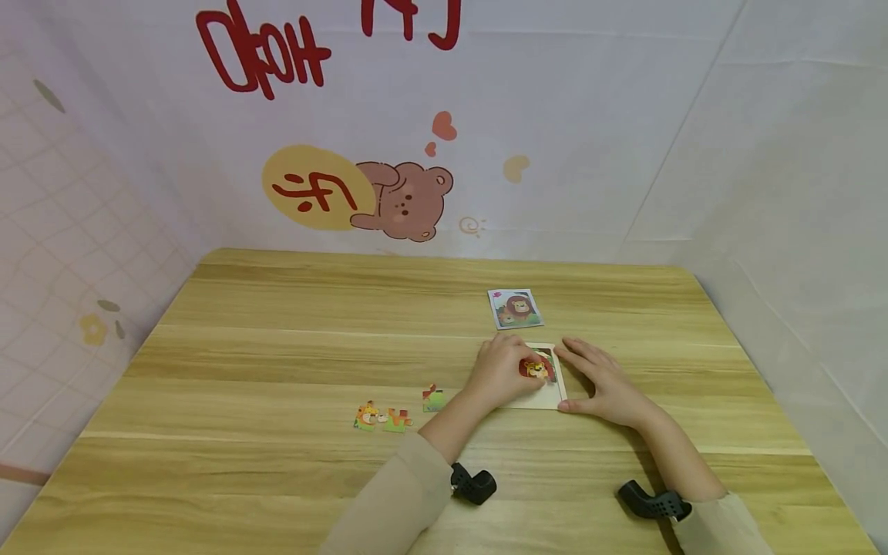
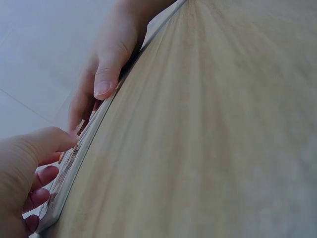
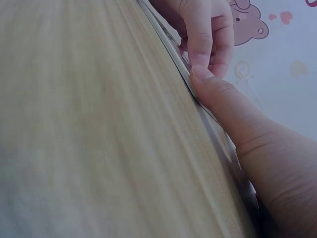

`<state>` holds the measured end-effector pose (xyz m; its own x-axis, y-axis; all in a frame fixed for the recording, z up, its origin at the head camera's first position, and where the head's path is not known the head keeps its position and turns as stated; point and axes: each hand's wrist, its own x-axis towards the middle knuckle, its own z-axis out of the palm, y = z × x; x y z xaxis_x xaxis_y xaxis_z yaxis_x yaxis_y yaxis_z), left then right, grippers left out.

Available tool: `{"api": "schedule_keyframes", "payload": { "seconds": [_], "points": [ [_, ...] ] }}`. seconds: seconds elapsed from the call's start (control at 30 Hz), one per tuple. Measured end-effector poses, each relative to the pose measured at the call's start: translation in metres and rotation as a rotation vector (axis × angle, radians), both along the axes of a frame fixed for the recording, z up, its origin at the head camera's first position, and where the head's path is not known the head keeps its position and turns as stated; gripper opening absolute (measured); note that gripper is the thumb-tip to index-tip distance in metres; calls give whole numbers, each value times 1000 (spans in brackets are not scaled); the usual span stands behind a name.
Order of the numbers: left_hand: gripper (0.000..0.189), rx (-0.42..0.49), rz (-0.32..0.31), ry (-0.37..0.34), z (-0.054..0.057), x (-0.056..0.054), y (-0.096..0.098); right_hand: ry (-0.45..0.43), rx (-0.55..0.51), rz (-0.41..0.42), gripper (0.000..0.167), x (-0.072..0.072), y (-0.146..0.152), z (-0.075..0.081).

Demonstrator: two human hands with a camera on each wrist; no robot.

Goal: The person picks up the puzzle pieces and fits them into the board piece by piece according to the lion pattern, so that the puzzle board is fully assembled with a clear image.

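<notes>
A small white-rimmed puzzle board (image 1: 544, 399) lies under both hands, partly hidden by the left one. In the head view my left hand (image 1: 501, 371) reaches over it and pinches a puzzle piece (image 1: 536, 371) with a yellow lion face and red mane, low over the board. My right hand (image 1: 605, 387) rests at the board's right edge, thumb by the near corner and spread fingers by the far corner. In the right wrist view its thumb (image 3: 225, 96) lies against the board's rim, near the left fingertips.
Behind the board lies a picture card (image 1: 516, 308) of a lion. Left of the left forearm are loose puzzle pieces: a green and red one (image 1: 433, 398), an orange one (image 1: 366, 416) and another orange and green one (image 1: 398, 420). A printed cloth wall (image 1: 576, 193) stands behind the wooden table (image 1: 277, 347).
</notes>
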<state>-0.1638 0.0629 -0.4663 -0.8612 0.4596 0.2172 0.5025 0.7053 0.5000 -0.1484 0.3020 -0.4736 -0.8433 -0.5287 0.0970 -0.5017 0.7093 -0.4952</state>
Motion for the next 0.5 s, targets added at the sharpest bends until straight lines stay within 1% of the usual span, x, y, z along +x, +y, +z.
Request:
{"api": "schedule_keyframes", "payload": {
  "seconds": [0.17, 0.5],
  "points": [
    [31, -27, 7, 6, -1, 0, 2, -2, 3, 1, 91, 0, 0, 0],
    [32, -49, 12, 8, -1, -1, 3, 3, 13, 2, 90, -1, -1, 0]
  ]
}}
